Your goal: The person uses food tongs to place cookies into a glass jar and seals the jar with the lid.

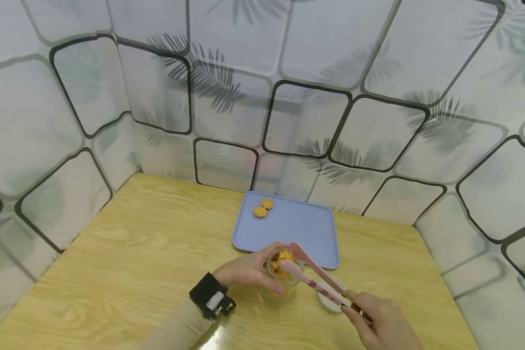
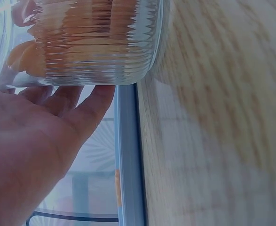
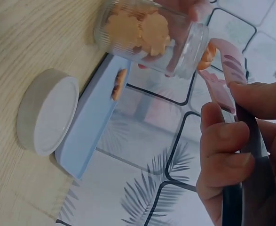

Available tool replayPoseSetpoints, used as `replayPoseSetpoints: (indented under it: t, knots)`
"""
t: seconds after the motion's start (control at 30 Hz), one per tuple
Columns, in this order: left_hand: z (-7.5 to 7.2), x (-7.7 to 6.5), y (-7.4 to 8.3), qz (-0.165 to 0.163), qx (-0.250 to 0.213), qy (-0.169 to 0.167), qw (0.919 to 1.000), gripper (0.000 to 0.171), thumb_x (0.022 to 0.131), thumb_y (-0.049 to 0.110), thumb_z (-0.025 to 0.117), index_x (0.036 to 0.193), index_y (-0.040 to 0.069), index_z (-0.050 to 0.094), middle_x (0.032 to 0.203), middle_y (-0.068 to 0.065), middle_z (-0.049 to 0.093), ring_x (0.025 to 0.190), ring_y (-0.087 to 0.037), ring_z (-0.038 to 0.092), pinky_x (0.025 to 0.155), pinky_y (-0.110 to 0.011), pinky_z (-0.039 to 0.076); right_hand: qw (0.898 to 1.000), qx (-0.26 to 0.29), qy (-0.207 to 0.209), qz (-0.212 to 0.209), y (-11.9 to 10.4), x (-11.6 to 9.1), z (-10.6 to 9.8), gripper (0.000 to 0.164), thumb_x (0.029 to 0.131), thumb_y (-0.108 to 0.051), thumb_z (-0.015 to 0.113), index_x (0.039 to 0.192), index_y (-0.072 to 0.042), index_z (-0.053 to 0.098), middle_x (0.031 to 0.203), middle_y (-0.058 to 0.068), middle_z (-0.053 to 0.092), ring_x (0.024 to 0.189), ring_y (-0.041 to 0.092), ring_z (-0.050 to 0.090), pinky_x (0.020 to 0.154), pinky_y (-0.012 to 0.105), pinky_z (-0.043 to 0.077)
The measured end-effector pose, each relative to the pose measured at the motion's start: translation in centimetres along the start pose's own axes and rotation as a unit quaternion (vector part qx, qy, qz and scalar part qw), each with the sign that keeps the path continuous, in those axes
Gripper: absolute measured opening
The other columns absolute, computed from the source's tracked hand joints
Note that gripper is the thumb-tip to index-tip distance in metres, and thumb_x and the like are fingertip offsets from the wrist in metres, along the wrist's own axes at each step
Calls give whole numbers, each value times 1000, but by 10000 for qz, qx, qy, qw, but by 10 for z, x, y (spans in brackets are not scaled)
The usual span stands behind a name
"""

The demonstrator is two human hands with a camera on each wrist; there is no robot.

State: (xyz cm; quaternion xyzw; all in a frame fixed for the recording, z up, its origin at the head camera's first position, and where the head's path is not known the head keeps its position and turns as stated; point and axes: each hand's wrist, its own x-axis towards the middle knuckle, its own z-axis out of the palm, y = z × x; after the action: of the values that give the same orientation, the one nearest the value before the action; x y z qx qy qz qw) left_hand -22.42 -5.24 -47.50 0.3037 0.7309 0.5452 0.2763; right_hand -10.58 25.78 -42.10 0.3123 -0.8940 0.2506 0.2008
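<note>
My left hand (image 1: 245, 270) grips a glass jar (image 3: 182, 44) from its left side, thumb and fingers round it. Orange flower-shaped crackers (image 3: 123, 29) fill part of the jar, which stands upright on the table. With my right hand (image 1: 382, 321) I hold pink tongs (image 1: 319, 271) by their dark handles. The tong tips are at the jar's mouth, with one orange cracker (image 3: 207, 56) between them in the right wrist view. How firmly they hold it is hard to see. Below the tongs lies a round white lid (image 3: 53, 113).
Behind the jar, a blue tray (image 1: 295, 228) lies on the wooden table (image 1: 157, 243). Two orange crackers (image 1: 260, 212) rest near its far left corner. Patterned curtain-like walls (image 1: 227, 112) rise along the table's back and sides.
</note>
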Motion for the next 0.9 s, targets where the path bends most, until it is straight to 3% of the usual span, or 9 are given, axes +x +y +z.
replayPoseSetpoints:
  t: [0.13,0.27,0.47,0.67,0.8,0.9]
  knots:
    - [0,0,-1,6,-50,4,10000,87,83,39,84,152,44,32,162,-4,33,149,-31,31,113,-58,36,9999,-112,-97,60,-4,-2,3,31,77,3,81,106,-7,76,73,-28,46,55,-16,26,49,3,24]
    - [0,0,0,76,-96,-36,9999,86,83,37,84,152,42,32,160,-3,36,147,-29,34,112,-53,39,9994,-91,-161,293,-4,-4,5,31,79,2,81,109,-6,76,73,-28,47,53,-15,27,48,4,25]
    - [-2,0,1,235,-162,-88,9996,84,83,34,84,151,38,35,153,2,43,144,-22,38,113,-45,38,9959,463,-341,692,-1,0,3,23,89,2,74,110,-7,73,73,-25,53,49,-15,30,44,9,31]
    - [-4,1,1,434,-269,-115,9986,80,83,25,85,149,34,39,146,-5,50,139,-22,43,116,-46,34,9929,566,-277,1008,18,33,2,17,95,-3,69,111,-5,71,72,-16,56,47,-12,28,39,15,31]
    - [-2,3,0,540,-288,-165,9980,80,84,23,84,149,31,39,146,-9,51,139,-22,44,117,-47,30,9891,275,-728,1249,36,64,11,24,98,-14,68,119,-4,70,75,-11,61,47,-5,35,43,20,35]
    - [-1,3,0,529,-235,-186,9981,81,84,27,84,150,31,37,146,-8,51,139,-23,44,117,-45,31,9876,-60,-1026,1191,47,87,26,28,98,-20,69,120,-3,70,76,-9,63,50,-1,40,50,22,38]
